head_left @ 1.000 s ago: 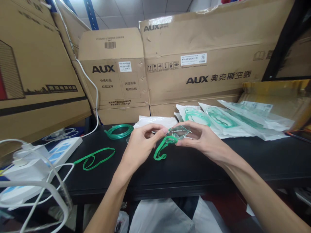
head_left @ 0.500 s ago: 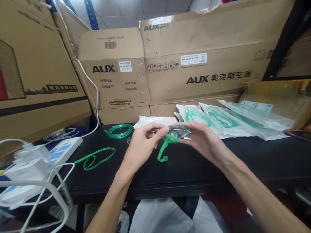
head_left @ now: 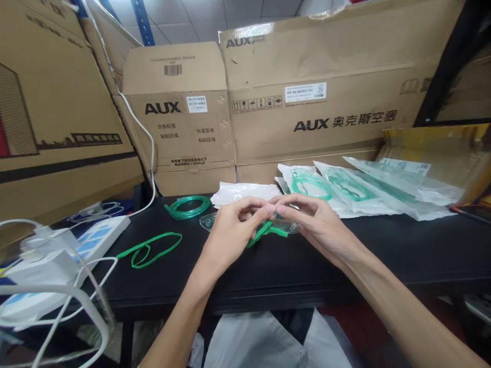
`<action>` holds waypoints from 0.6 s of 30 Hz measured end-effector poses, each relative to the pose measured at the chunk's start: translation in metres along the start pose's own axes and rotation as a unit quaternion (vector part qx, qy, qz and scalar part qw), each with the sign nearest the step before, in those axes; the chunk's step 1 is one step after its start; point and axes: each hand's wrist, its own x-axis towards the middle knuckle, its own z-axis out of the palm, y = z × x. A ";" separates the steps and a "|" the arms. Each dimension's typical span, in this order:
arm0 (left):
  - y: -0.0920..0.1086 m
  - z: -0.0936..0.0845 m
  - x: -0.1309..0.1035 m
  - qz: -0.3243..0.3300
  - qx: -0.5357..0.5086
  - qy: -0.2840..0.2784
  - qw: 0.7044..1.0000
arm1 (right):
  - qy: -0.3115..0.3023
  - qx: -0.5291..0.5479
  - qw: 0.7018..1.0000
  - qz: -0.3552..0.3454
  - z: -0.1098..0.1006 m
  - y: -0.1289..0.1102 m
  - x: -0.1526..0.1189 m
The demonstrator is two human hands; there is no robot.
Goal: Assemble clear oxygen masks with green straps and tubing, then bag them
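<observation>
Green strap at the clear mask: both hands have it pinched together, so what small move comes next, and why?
Probably draw the green strap gently taut with the left hand while the right hand steadies the clear mask. Both fingertips meet on the strap right at the mask, low over the black table, and the strap's loose end sits bunched under the left hand.

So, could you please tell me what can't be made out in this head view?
- Clear mask: mostly hidden behind the left hand and right hand.
- Green strap: only a short piece shows between the fingers.
- Sealed packets: print too small to read.
- White cables: cut off by the left edge.
</observation>
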 end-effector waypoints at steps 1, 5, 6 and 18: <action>0.000 0.001 0.000 0.002 0.005 0.002 1.000 | 0.001 -0.001 1.000 -0.003 0.000 0.000 0.000; 0.002 0.004 -0.002 0.024 0.000 0.017 1.000 | 0.023 -0.019 1.000 -0.010 0.000 -0.001 0.000; 0.002 0.004 -0.002 0.026 0.001 0.014 1.000 | 0.032 -0.029 0.999 -0.015 -0.001 -0.001 0.000; 0.000 0.004 -0.004 0.034 0.109 0.021 0.993 | 0.060 -0.136 0.987 -0.066 -0.001 0.000 0.000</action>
